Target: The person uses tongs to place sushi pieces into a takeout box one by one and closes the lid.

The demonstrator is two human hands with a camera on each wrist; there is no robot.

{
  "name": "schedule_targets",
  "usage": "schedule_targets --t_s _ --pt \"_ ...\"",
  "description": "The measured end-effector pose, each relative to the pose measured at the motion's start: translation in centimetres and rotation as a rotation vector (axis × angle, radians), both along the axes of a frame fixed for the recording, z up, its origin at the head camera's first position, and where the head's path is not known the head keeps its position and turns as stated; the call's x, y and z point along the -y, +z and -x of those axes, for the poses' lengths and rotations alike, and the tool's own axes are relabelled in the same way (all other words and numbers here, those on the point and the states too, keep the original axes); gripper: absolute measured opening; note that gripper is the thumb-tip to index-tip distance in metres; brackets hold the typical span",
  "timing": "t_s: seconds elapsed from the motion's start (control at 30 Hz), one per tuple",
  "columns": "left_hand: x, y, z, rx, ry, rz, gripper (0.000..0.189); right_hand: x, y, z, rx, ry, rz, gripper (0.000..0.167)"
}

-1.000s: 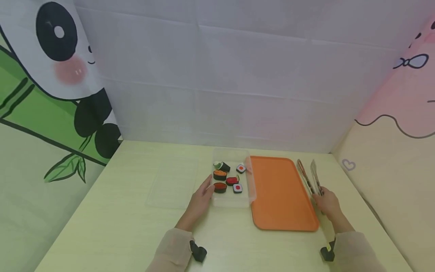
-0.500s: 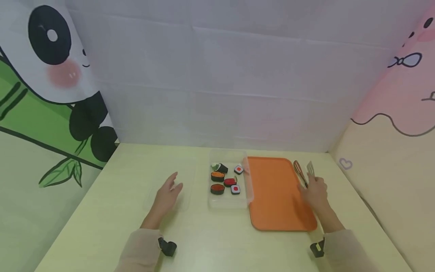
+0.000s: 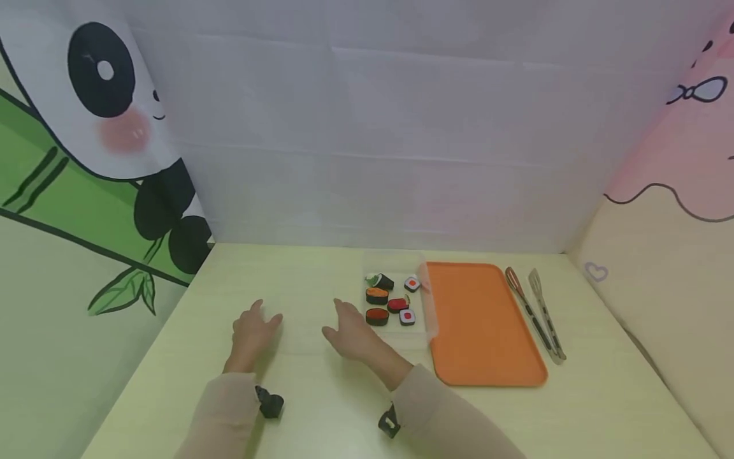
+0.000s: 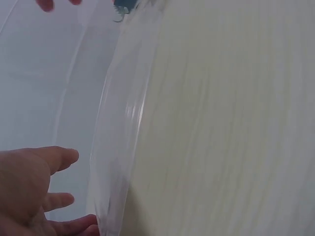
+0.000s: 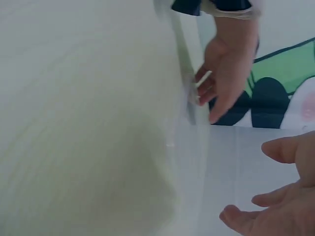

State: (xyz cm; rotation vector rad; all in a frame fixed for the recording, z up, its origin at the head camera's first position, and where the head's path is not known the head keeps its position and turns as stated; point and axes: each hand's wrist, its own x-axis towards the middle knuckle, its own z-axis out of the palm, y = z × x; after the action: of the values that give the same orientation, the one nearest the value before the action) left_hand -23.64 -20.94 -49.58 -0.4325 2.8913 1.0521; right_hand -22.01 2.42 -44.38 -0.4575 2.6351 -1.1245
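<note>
A transparent plastic lid (image 4: 118, 128) lies flat on the table, barely visible between the two hands in the head view. My left hand (image 3: 251, 335) is at its left side, fingers spread; in the left wrist view its lower fingertips (image 4: 74, 224) are right at the lid's edge and the thumb stands apart. On the other side, my right hand (image 3: 352, 335) reaches across in front of the clear box (image 3: 395, 341), fingers extended and holding nothing. Inside that box sit several toy sushi pieces (image 3: 377, 296), some dark-wrapped with orange or red tops, others white with red centres.
An orange tray (image 3: 487, 331) lies right of the box, whose right edge overlaps it. Beyond the tray, two slim tongs-like utensils, one with a reddish end (image 3: 524, 303) and one paler (image 3: 545, 306), lie side by side. A white cloth backdrop (image 3: 367, 140) closes off the back.
My left hand let go of the box and moved left to the lid. The right hand left the utensils and swung left across to the lid's right side.
</note>
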Motion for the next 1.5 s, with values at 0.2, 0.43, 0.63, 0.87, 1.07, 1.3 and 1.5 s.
schedule_targets --t_s 0.2,0.43,0.63,0.87,1.07,1.3,1.5 --pt "-0.8 0.5 -0.6 -0.007 -0.005 -0.088 0.065 3.1 -3.2 2.2 0.119 -0.146 -0.027 0.07" --pt "-0.2 1.4 -0.9 0.075 -0.018 -0.166 0.064 3.4 -3.2 3.3 0.14 -0.175 0.082 0.061" --pt "0.8 3.3 -1.5 0.097 -0.072 -0.473 0.054 0.2 1.4 2.9 0.17 -0.103 0.212 0.061" --pt "-2.2 6.3 -0.6 -0.063 -0.23 -0.697 0.047 -7.1 5.5 3.8 0.131 -0.075 0.339 0.07" --pt "-7.2 9.3 1.0 -0.229 -0.335 -0.708 0.033 -12.7 6.0 5.3 0.077 -0.084 0.533 0.03" --pt "-12.6 10.3 2.1 -0.365 -0.365 -0.821 0.027 -16.3 6.6 5.1 0.072 -0.179 0.897 0.029" --pt "-15.0 8.6 2.5 -0.342 -0.396 -0.824 0.037 -18.1 5.3 4.4 0.073 -0.163 0.858 0.044"
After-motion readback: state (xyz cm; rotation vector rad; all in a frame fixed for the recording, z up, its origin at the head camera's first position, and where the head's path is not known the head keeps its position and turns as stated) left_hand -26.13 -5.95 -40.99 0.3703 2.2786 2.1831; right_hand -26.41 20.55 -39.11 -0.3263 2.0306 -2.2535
